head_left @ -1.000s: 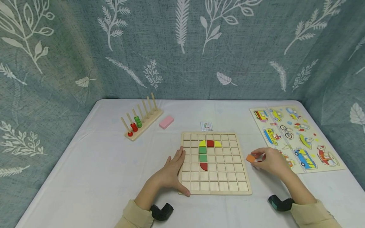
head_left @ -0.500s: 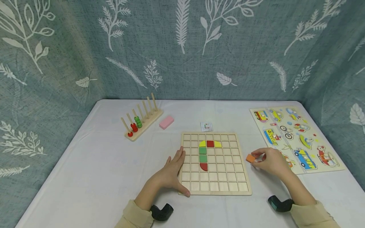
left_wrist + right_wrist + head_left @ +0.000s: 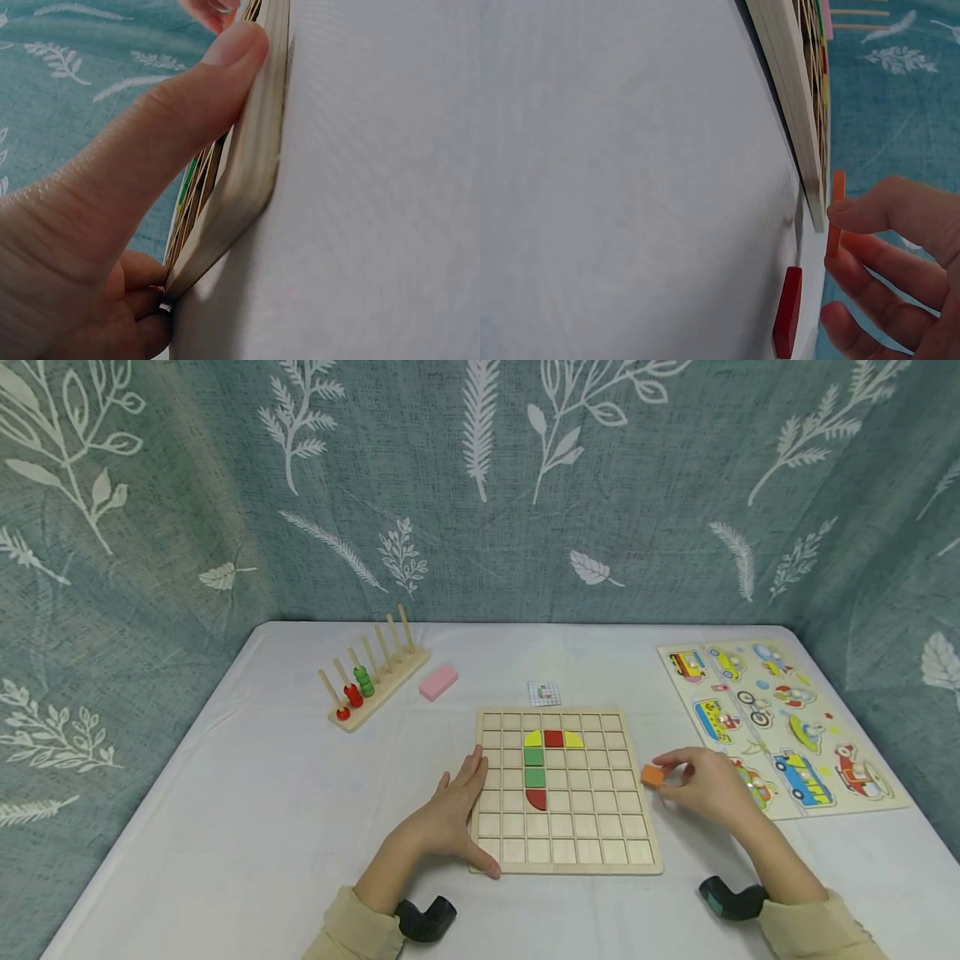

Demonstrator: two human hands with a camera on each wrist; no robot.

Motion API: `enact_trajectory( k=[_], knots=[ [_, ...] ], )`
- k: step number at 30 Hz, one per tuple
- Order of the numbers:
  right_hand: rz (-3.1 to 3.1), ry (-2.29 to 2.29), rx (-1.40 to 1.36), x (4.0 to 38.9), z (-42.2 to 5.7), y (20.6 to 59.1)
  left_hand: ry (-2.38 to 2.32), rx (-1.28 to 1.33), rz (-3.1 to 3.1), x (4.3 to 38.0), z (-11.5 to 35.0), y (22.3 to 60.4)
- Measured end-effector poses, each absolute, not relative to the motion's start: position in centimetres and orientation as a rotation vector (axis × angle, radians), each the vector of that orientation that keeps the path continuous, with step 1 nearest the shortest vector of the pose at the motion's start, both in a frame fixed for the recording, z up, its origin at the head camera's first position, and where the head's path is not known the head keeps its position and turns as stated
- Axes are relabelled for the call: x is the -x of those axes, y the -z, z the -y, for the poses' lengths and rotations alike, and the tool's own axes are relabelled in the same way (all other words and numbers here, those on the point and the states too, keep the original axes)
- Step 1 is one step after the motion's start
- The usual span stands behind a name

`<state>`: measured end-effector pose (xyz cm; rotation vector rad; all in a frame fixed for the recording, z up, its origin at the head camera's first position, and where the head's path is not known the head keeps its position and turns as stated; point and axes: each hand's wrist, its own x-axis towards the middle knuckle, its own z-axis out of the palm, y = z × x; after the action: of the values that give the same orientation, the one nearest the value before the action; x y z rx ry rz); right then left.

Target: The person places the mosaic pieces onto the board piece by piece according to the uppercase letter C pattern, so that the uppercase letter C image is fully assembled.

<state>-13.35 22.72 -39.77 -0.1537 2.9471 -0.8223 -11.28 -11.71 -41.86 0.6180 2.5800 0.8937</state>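
Note:
My right hand (image 3: 708, 787) pinches an orange square tile (image 3: 652, 776) between thumb and fingers, just off the right edge of the wooden grid board (image 3: 600, 867). In the right wrist view the tile stands on edge above the table. A red block (image 3: 787, 313) lies on the cloth below that hand; the hand hides it in the head view. My left hand (image 3: 442, 814) rests along the board's left side, fingers extended, thumb on the near left corner. Several pieces sit in the grid: yellow quarter-rounds, a red square (image 3: 553, 738), green squares (image 3: 534, 767) and a red quarter-round (image 3: 536, 798).
Behind the board lies a small pattern card (image 3: 543, 693). A pink block (image 3: 438, 682) and a peg stand (image 3: 378, 689) with red and green beads are at the back left. A vehicle puzzle board (image 3: 780, 727) lies at the right, partly behind my right hand.
My right hand has shifted slightly left toward the board with the orange tile, which has turned a little. The left hand and the pieces in the grid stay put.

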Motion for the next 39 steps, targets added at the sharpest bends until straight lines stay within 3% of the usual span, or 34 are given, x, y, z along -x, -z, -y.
enact_trajectory(
  k=[39],
  knots=[
    [-2.846, 0.926, 0.300, 12.4, -17.4, 40.0, -0.894, -0.614, -2.575, 11.2, 11.7, 41.8]
  ],
)
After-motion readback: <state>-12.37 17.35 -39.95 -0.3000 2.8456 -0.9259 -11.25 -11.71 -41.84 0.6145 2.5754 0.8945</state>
